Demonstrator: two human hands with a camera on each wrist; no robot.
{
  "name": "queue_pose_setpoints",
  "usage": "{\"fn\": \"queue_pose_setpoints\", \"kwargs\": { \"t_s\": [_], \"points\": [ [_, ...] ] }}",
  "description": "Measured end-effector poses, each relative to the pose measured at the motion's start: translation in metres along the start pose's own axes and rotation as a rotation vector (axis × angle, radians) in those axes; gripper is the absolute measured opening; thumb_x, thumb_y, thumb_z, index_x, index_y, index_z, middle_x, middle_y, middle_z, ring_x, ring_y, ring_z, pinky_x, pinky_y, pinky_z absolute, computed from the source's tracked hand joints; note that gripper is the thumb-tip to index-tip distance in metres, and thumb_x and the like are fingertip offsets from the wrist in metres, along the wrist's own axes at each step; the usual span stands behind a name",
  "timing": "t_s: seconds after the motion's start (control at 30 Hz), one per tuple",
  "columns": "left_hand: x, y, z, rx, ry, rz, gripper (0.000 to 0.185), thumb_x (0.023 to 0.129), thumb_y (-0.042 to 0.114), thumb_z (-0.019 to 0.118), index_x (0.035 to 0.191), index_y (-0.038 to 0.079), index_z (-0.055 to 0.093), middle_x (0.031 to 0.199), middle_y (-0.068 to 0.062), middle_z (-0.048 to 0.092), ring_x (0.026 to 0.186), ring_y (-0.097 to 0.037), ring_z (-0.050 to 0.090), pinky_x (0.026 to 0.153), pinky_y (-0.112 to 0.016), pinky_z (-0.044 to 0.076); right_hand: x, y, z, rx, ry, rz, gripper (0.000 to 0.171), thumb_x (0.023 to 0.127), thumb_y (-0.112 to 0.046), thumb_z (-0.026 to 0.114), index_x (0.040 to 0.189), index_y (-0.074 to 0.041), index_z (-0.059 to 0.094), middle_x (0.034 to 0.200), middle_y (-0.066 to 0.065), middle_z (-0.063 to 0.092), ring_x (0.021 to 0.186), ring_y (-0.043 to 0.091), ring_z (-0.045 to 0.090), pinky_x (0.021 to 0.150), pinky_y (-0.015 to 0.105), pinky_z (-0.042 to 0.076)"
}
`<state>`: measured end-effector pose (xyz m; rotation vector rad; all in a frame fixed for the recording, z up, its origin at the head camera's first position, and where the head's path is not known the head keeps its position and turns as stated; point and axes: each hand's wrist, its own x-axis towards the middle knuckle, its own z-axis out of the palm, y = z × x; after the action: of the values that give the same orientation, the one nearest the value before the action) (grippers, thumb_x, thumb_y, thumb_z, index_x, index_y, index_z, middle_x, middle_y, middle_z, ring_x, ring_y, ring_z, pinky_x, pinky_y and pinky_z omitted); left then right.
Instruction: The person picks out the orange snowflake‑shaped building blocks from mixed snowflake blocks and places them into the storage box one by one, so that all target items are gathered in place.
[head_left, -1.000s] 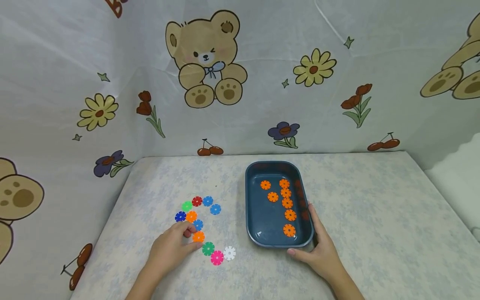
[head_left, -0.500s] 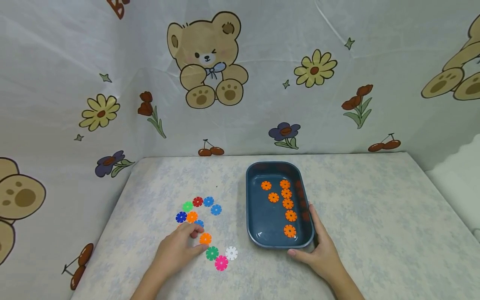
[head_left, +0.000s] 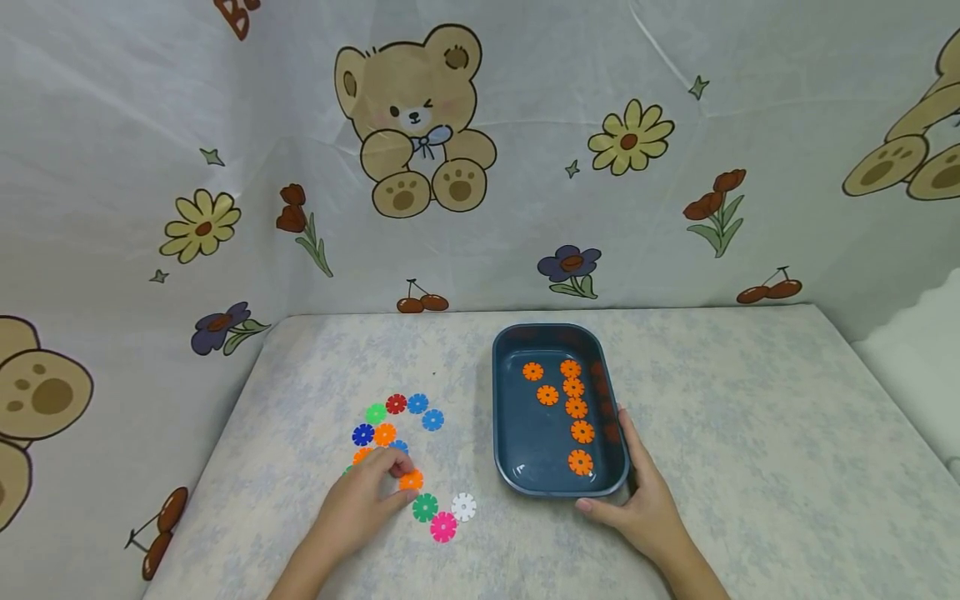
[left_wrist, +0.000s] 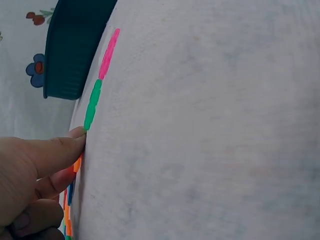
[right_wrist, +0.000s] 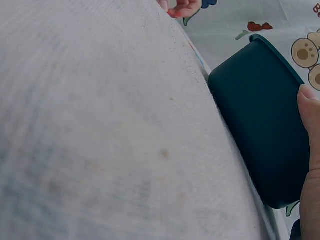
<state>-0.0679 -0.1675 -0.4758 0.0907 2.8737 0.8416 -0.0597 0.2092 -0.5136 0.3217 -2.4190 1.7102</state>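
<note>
My left hand [head_left: 399,483] lies on the table with thumb and forefinger pinching an orange disc [head_left: 411,480]. In the left wrist view the left hand [left_wrist: 75,152] shows that orange disc [left_wrist: 77,164] edge-on between its thumb and finger. A green disc [head_left: 424,507], a pink disc [head_left: 443,527] and a white disc [head_left: 463,506] lie just right of it. My right hand [head_left: 613,479] holds the near right corner of a dark blue tray [head_left: 498,400], thumb along the front wall and fingers up the right side. Several orange discs [head_left: 576,408] lie inside the tray.
A cluster of red, blue, green and orange discs [head_left: 396,405] lies on the table beyond my left hand. A printed cloth wall [head_left: 450,167] closes the back and left. The table's right part [head_left: 750,417] is bare cloth.
My left hand has slid the orange disc a little right and toward me. Another orange disc now shows behind its fingers. The right hand and tray have stayed put.
</note>
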Motion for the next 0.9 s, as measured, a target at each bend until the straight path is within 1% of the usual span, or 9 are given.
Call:
{"fn": "queue_pose_setpoints", "kwargs": {
  "t_s": [0.07,0.13,0.3,0.43,0.73,0.83,0.9],
  "points": [
    [-0.0004,0.0004,0.0002,-0.005,0.002,0.003,0.033,0.077,0.026,0.085,0.104,0.03,0.065,0.096,0.02,0.06,0.092,-0.002,0.056,0.082,-0.031,0.052,0.0002,0.0,-0.0002,0.011,-0.002,0.002,0.13,0.063,0.0,0.091,0.16,-0.025,0.009,0.167,0.007,0.012,0.147,-0.008,0.019,0.109,0.002,0.022],
    [-0.0005,0.001,0.0004,-0.013,0.002,-0.007,0.033,0.077,0.026,0.085,0.105,0.03,0.066,0.095,0.019,0.06,0.092,-0.002,0.056,0.082,-0.031,0.052,0.0003,0.0001,-0.0003,0.016,-0.003,0.002,0.13,0.064,0.0,0.091,0.16,-0.025,0.009,0.167,0.007,0.012,0.147,-0.008,0.019,0.109,0.002,0.022],
    [0.0,0.0028,0.0007,-0.065,-0.003,-0.042,0.03,0.076,0.023,0.086,0.102,0.028,0.07,0.093,0.017,0.061,0.09,-0.004,0.054,0.081,-0.027,0.051,0.0001,0.0009,-0.0001,0.018,-0.002,-0.001,0.129,0.063,0.001,0.091,0.161,-0.023,0.009,0.167,0.008,0.012,0.147,-0.008,0.019,0.109,0.002,0.022],
    [0.0001,0.0044,-0.0001,-0.099,-0.004,-0.045,0.031,0.076,0.021,0.086,0.102,0.026,0.071,0.093,0.016,0.061,0.09,-0.004,0.054,0.081,-0.024,0.051,-0.0002,0.0014,-0.0001,0.023,-0.004,-0.001,0.129,0.063,0.001,0.091,0.161,-0.023,0.009,0.167,0.008,0.012,0.147,-0.008,0.019,0.109,0.002,0.022],
    [-0.0014,0.0027,-0.0001,-0.131,0.018,-0.022,0.032,0.075,0.017,0.086,0.103,0.026,0.074,0.091,0.016,0.061,0.089,-0.004,0.055,0.081,-0.023,0.051,0.0001,0.0015,-0.0007,0.006,-0.004,-0.007,0.13,0.063,-0.001,0.092,0.16,-0.025,0.009,0.167,0.01,0.012,0.148,-0.008,0.018,0.109,0.002,0.021],
    [-0.0013,0.0006,0.0012,-0.116,0.027,-0.006,0.031,0.075,0.018,0.086,0.101,0.029,0.072,0.093,0.016,0.059,0.089,-0.005,0.055,0.08,-0.025,0.051,-0.0001,0.0018,-0.0009,-0.007,-0.003,-0.008,0.13,0.063,-0.002,0.092,0.16,-0.025,0.009,0.167,0.011,0.012,0.148,-0.008,0.018,0.109,0.002,0.021],
    [-0.0013,-0.001,0.0022,-0.087,0.032,0.003,0.031,0.075,0.02,0.086,0.1,0.032,0.071,0.095,0.017,0.057,0.09,-0.005,0.055,0.08,-0.027,0.052,-0.0001,0.0017,-0.001,-0.015,-0.003,-0.005,0.13,0.063,-0.002,0.092,0.16,-0.025,0.009,0.167,0.012,0.012,0.148,-0.008,0.017,0.109,0.001,0.021]
  ]
}}
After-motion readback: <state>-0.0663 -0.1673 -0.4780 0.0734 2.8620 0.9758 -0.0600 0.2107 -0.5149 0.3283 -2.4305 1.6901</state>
